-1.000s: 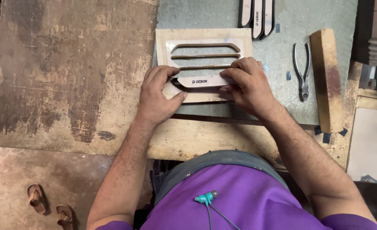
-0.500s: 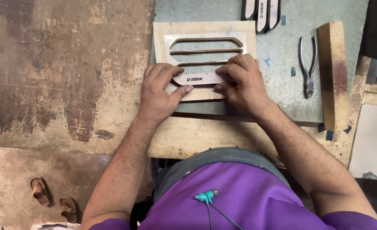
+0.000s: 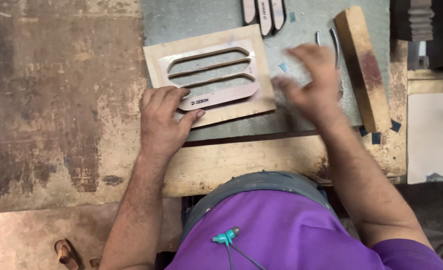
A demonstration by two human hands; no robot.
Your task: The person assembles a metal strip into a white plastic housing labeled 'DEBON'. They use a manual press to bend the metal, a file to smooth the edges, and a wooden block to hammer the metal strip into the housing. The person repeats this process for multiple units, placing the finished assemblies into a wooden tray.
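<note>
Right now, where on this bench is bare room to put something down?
Free: the worn wooden surface left of the left hand, and the plank edge below the slotted board. Crowded: around the right hand, between pliers and wooden block.

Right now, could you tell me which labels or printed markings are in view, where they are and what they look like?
Slotted template: pale pink, lying on a tan board, held by the left hand; small dark print at its lower left corner.
Narrow strips: top edge of the grey sheet; pale, dark lengthwise print.
No packages, signs or screens.
</note>
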